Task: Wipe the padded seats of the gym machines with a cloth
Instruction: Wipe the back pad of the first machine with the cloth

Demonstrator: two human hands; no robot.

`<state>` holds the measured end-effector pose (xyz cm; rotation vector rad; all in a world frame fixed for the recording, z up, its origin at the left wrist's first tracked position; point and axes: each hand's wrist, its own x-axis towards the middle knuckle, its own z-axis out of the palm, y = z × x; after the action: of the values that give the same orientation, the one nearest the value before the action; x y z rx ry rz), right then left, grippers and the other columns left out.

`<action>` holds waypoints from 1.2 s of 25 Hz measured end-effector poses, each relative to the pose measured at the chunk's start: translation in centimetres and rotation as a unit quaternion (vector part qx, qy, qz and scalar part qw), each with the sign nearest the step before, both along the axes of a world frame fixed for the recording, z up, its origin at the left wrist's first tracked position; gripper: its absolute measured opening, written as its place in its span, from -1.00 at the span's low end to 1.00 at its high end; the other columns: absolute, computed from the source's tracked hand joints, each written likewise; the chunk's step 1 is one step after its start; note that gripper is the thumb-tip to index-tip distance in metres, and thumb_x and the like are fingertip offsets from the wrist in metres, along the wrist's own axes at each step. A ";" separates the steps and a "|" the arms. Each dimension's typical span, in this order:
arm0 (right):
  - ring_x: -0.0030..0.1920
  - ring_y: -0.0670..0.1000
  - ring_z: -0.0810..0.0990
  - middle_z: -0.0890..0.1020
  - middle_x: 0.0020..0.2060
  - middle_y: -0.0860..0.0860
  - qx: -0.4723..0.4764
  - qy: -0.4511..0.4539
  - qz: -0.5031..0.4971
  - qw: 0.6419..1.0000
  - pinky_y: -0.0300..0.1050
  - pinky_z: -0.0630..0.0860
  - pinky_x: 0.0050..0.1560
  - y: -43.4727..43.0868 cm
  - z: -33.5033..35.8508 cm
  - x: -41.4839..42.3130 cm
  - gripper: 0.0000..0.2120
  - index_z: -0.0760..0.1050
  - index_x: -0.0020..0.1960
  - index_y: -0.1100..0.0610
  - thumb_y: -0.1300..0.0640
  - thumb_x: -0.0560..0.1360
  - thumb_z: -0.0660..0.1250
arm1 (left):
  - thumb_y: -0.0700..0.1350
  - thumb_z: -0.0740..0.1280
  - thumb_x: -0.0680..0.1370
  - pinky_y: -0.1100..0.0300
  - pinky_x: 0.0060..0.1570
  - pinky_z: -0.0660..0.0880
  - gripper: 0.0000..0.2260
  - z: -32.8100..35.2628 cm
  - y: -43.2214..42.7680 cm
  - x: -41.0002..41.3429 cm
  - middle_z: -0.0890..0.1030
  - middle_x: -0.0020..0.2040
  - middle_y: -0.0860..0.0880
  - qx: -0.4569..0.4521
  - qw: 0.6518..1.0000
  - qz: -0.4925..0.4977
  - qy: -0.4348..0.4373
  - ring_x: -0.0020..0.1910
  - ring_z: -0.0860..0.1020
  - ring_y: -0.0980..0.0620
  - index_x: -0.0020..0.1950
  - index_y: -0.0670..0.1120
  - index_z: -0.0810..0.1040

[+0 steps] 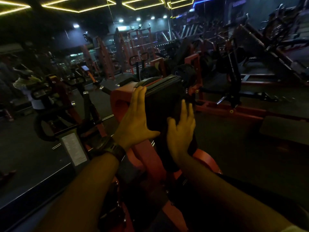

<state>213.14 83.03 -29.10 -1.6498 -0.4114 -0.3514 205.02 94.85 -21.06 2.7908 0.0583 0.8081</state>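
A black padded seat (163, 96) on an orange machine frame (120, 101) stands upright in front of me. My left hand (133, 121) lies with straight fingers against the pad's left edge, a watch on its wrist. My right hand (181, 129) presses flat on the pad's front face, over a dark cloth (168, 158) that hangs down below the palm. The cloth is hard to tell from the pad in the dim light.
Exercise bikes (70, 114) stand to my left beside a placard (74, 149). Orange racks (133, 47) and plate-loaded machines (250, 64) fill the back and right. A person (25, 84) stands far left. A dark padded bench (284, 129) lies on the right.
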 end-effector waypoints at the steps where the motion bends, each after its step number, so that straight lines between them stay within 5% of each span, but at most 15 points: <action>1: 0.59 0.18 0.09 0.08 0.63 -0.05 -0.044 -0.081 -0.004 0.996 0.22 0.11 0.54 0.2 -0.9 -1.3 -0.32 0.15 0.59 -0.16 -0.03 0.50 0.24 | 0.14 0.65 0.27 -0.24 0.54 0.19 0.28 0.0 0.0 0.0 -0.21 0.66 -0.01 -0.001 1.000 -0.005 -0.001 0.64 -0.18 -0.04 0.64 -0.04 -0.23; 3: 0.57 0.21 0.15 0.11 0.62 -0.01 -0.109 -0.340 0.036 0.933 0.16 0.13 0.53 -0.8 -3.9 -0.4 -0.33 0.20 0.57 -0.13 -0.02 0.49 0.29 | 0.15 0.64 0.28 -0.19 0.55 0.17 0.26 0.0 0.1 -0.1 -0.19 0.66 -0.06 0.002 1.000 -0.009 -0.007 0.63 -0.18 -0.01 0.64 -0.06 -0.21; 4: 0.57 0.16 0.16 0.14 0.61 -0.03 -0.097 -0.342 0.031 0.934 0.15 0.17 0.51 -1.1 -4.1 0.8 -0.34 0.22 0.56 -0.14 0.00 0.47 0.29 | 0.14 0.65 0.27 -0.18 0.56 0.16 0.27 0.0 0.1 0.0 -0.18 0.66 -0.08 0.004 1.000 -0.007 -0.007 0.63 -0.18 -0.02 0.64 -0.06 -0.21; 6: 0.57 0.05 0.12 0.13 0.61 -0.10 0.026 -0.063 0.012 0.998 0.21 0.21 0.49 -0.3 -2.4 1.1 -0.32 0.20 0.56 -0.21 -0.02 0.46 0.24 | 0.11 0.69 0.23 -0.19 0.57 0.15 0.32 0.0 0.1 0.1 -0.20 0.66 -0.08 0.008 1.000 0.004 -0.001 0.64 -0.19 -0.06 0.64 -0.05 -0.24; 7: 0.58 0.05 0.10 0.12 0.61 -0.12 0.061 0.082 -0.006 0.995 0.27 0.21 0.49 0.3 -1.4 -0.6 -0.32 0.16 0.57 -0.24 -0.04 0.47 0.21 | 0.10 0.70 0.22 -0.19 0.57 0.15 0.33 0.0 0.1 0.1 -0.21 0.66 -0.08 0.010 1.000 0.005 0.002 0.64 -0.19 -0.07 0.64 -0.05 -0.24; 8: 0.58 0.10 0.09 0.10 0.62 -0.11 0.040 0.105 -0.025 0.993 0.29 0.19 0.50 0.8 -1.4 -2.1 -0.32 0.14 0.58 -0.23 -0.07 0.48 0.18 | 0.10 0.70 0.22 -0.19 0.57 0.15 0.34 -0.1 0.1 0.2 -0.21 0.66 -0.08 0.013 1.000 0.003 0.003 0.64 -0.19 -0.07 0.64 -0.05 -0.24; 11: 0.56 0.21 0.16 0.11 0.62 -0.04 -0.097 -0.257 0.007 0.962 0.18 0.15 0.49 -0.6 -5.3 -1.5 -0.31 0.14 0.59 -0.19 -0.07 0.49 0.24 | 0.11 0.69 0.24 -0.16 0.56 0.15 0.32 0.0 0.2 0.1 -0.21 0.66 -0.06 0.011 1.000 -0.006 -0.001 0.64 -0.18 -0.07 0.65 -0.08 -0.22; 12: 0.56 0.19 0.18 0.13 0.61 -0.05 -0.085 -0.243 0.004 0.966 0.17 0.19 0.48 -0.9 -5.4 -0.1 -0.32 0.16 0.58 -0.19 -0.06 0.48 0.25 | 0.11 0.69 0.23 -0.14 0.56 0.14 0.32 0.0 0.2 0.2 -0.22 0.66 -0.07 0.014 1.000 -0.005 0.001 0.64 -0.19 -0.07 0.65 -0.09 -0.22; 15: 0.56 0.13 0.16 0.15 0.61 -0.06 0.045 0.088 -0.038 0.994 0.27 0.20 0.50 0.5 -2.6 -1.9 -0.33 0.18 0.58 -0.18 -0.05 0.48 0.20 | 0.10 0.70 0.22 -0.11 0.58 0.08 0.34 0.1 0.3 0.3 -0.22 0.66 -0.11 0.028 1.000 0.002 0.007 0.64 -0.21 -0.07 0.64 -0.12 -0.22; 19: 0.58 0.16 0.13 0.11 0.62 -0.06 -0.080 -0.205 0.018 0.975 0.01 -0.01 0.54 -1.1 -5.6 -0.5 -0.33 0.18 0.58 -0.17 -0.06 0.49 0.23 | 0.10 0.70 0.22 -0.04 0.56 0.08 0.34 0.1 0.2 0.1 -0.21 0.66 -0.11 0.024 1.000 -0.001 0.004 0.64 -0.21 -0.05 0.64 -0.09 -0.23; 22: 0.58 0.13 0.09 0.08 0.62 -0.10 0.028 0.112 -0.012 0.993 0.24 0.15 0.51 -0.4 -2.1 0.5 -0.36 0.13 0.59 -0.22 -0.01 0.55 0.22 | 0.11 0.69 0.21 -0.05 0.56 0.09 0.34 0.1 0.1 0.2 -0.20 0.66 -0.12 0.032 0.999 0.001 -0.002 0.63 -0.21 -0.05 0.63 -0.07 -0.25; 23: 0.58 0.16 0.07 0.05 0.63 -0.10 0.008 0.123 -0.013 0.992 0.28 0.15 0.51 0.1 -1.4 -0.7 -0.35 0.10 0.60 -0.22 -0.03 0.56 0.22 | 0.13 0.69 0.21 -0.06 0.56 0.11 0.34 0.0 0.2 0.2 -0.20 0.66 -0.12 0.032 0.999 -0.001 -0.004 0.63 -0.21 -0.04 0.63 -0.08 -0.25; 26: 0.58 0.18 0.11 0.07 0.62 -0.08 -0.083 -0.221 0.027 0.971 0.16 0.08 0.52 -0.9 -3.5 -0.3 -0.34 0.13 0.58 -0.21 -0.11 0.52 0.23 | 0.17 0.67 0.22 -0.09 0.55 0.16 0.33 0.1 0.2 0.2 -0.18 0.66 -0.11 0.028 1.000 -0.005 -0.009 0.64 -0.18 -0.06 0.64 -0.09 -0.22; 30: 0.57 0.15 0.10 0.10 0.62 -0.08 0.007 0.067 -0.009 0.998 0.31 0.14 0.51 -0.7 -0.5 1.8 -0.33 0.14 0.59 -0.19 -0.06 0.49 0.17 | 0.12 0.70 0.21 -0.09 0.56 0.14 0.35 0.2 0.0 0.2 -0.20 0.66 -0.12 0.032 0.999 0.007 -0.002 0.63 -0.19 -0.06 0.64 -0.11 -0.22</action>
<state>214.96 82.34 -29.65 -1.6541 -0.2923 -0.2542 205.19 94.84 -20.89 2.8527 0.0510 0.8319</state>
